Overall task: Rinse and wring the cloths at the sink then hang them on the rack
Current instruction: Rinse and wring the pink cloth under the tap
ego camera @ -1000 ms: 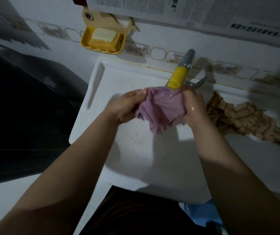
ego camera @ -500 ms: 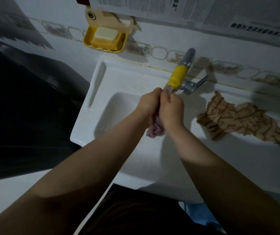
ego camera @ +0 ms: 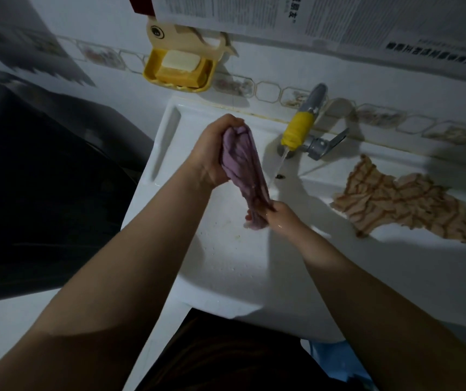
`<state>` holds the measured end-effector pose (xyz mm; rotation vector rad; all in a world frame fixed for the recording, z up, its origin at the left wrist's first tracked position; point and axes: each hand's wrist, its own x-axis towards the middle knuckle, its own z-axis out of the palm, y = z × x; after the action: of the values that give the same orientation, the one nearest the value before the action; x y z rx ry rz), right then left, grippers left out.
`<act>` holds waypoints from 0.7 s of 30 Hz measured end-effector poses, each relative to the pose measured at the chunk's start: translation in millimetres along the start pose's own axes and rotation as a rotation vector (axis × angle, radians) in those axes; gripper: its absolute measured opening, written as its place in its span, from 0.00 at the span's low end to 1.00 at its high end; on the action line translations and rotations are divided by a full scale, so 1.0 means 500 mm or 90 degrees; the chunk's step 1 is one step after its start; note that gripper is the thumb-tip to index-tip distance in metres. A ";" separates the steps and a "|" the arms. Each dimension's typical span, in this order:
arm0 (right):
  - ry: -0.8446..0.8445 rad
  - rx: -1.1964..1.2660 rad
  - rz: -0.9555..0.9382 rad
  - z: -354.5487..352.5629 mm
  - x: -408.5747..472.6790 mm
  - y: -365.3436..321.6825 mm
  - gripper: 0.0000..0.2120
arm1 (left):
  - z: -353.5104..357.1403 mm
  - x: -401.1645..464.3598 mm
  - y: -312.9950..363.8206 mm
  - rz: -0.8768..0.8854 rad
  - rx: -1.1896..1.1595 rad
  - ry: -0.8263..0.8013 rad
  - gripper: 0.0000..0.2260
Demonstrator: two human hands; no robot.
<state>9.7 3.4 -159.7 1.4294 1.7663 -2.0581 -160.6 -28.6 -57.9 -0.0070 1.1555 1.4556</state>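
A purple cloth [ego camera: 243, 167] is stretched into a long bunched roll over the white sink [ego camera: 226, 266]. My left hand [ego camera: 212, 153] grips its upper end, near the sink's back left corner. My right hand [ego camera: 278, 214] grips its lower end over the basin. Water runs from the tap [ego camera: 300, 128], which has a yellow sleeve, just to the right of the cloth. A brown striped cloth [ego camera: 403, 204] lies spread flat on the sink's right ledge. No rack is in view.
A yellow soap holder [ego camera: 179, 69] with a bar of soap hangs on the tiled wall above the sink's left corner. Printed paper [ego camera: 282, 15] covers the wall higher up. A dark bulky object [ego camera: 42, 179] stands left of the sink.
The hands were pressed together around the bunched cloth; now they have drawn apart, left up and back, right down, pulling the cloth into a long roll beside the water stream.
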 end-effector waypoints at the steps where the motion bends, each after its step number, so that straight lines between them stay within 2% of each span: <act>1: 0.011 -0.027 -0.001 -0.008 -0.004 0.000 0.10 | -0.010 0.001 0.007 0.012 -0.001 -0.010 0.08; 4: 0.116 -0.102 -0.004 -0.050 -0.006 -0.009 0.14 | -0.051 -0.002 0.016 0.016 0.040 -0.035 0.07; 8: 0.199 0.104 -0.014 -0.095 -0.013 -0.044 0.07 | -0.123 0.000 -0.011 -0.024 0.257 0.027 0.13; 10: 0.192 0.189 -0.002 -0.095 -0.032 -0.083 0.09 | -0.142 0.018 -0.039 -0.016 0.360 0.090 0.18; 12: 0.149 0.257 -0.004 -0.094 -0.042 -0.117 0.10 | -0.144 0.039 -0.066 0.001 0.448 0.165 0.18; 14: 0.084 0.317 -0.015 -0.088 -0.055 -0.150 0.09 | -0.132 0.050 -0.090 -0.018 0.483 0.187 0.25; 16: 0.019 0.393 -0.030 -0.083 -0.053 -0.166 0.19 | -0.111 0.057 -0.115 -0.070 0.411 0.107 0.20; 17: -0.015 0.437 -0.039 -0.076 -0.049 -0.171 0.18 | -0.094 0.057 -0.127 -0.099 0.328 0.058 0.15; 18: -0.049 0.474 -0.039 -0.068 -0.045 -0.174 0.13 | -0.074 0.051 -0.135 -0.127 0.227 0.020 0.13; 19: -0.055 0.478 -0.034 -0.059 -0.043 -0.178 0.09 | -0.059 0.051 -0.147 -0.142 0.117 -0.009 0.14; 21: -0.043 0.422 -0.020 -0.056 -0.037 -0.186 0.08 | -0.035 0.046 -0.172 -0.153 -0.014 -0.041 0.17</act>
<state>-18.3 48.3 -76.2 1.4220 1.1203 -2.8256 -112.7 -41.0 -134.1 -0.1100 1.0471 1.2468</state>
